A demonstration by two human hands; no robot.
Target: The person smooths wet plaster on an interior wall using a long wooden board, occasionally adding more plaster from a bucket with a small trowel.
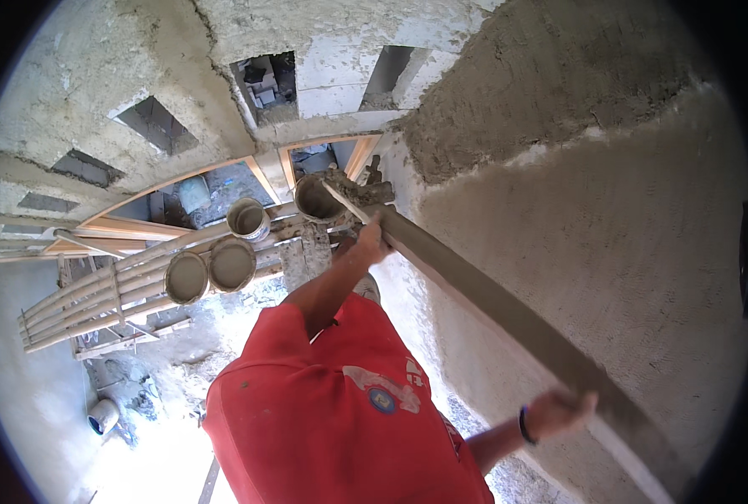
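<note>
A long, plaster-smeared straightedge (508, 315) slants from the upper middle to the lower right, alongside the plastered wall. Near its upper end, my left hand (372, 244) is closed around its edge. Farther down, my right hand (559, 415), slightly blurred and with a dark band at the wrist, is closed on the same edge. The straightedge's far side hides where it meets the wall (609, 244). Just beyond my left hand, a mortar-caked tub (317, 200) stands beside the straightedge's pale tip.
Mortar-filled buckets (232, 264) stand on a scaffold of bamboo poles (97, 307) at left. Wooden window frames (260, 181) and square openings (157, 124) line the far wall. A rough, darker plaster band (550, 76) covers the upper right wall. Far below lies a bucket (103, 416).
</note>
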